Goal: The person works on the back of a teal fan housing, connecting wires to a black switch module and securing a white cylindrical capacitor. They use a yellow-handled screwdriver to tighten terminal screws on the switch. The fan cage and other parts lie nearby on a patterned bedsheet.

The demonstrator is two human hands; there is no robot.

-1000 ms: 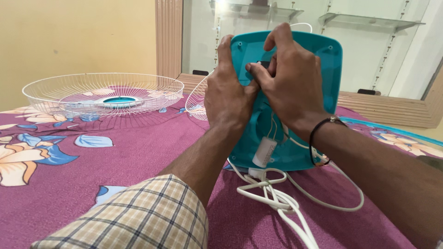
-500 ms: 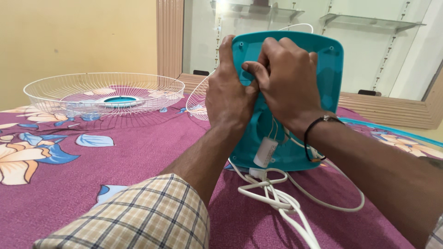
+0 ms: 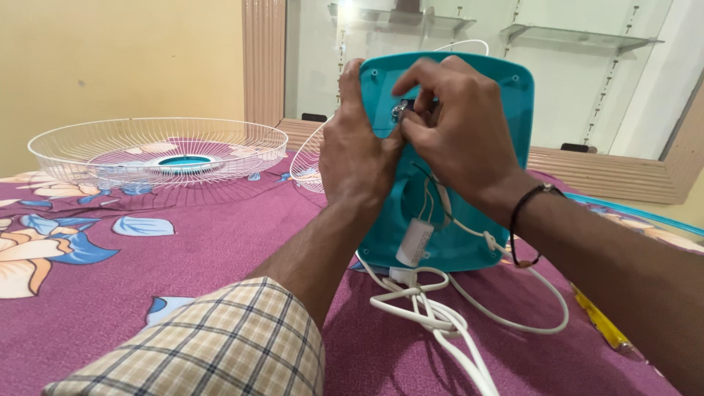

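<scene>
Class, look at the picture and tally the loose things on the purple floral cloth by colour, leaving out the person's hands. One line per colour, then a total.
Teal: 1, the fan housing
White: 3, the large wire guard, the second wire guard, the cord
Yellow: 1, the screwdriver
Total: 5

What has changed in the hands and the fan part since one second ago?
The right hand has slid down from the top edge of the teal fan housing, and its fingertips now pinch a small metal part near the top. The left hand keeps its grip on the housing's left side. The housing, the white cord and the wire grille stayed where they were.
</scene>
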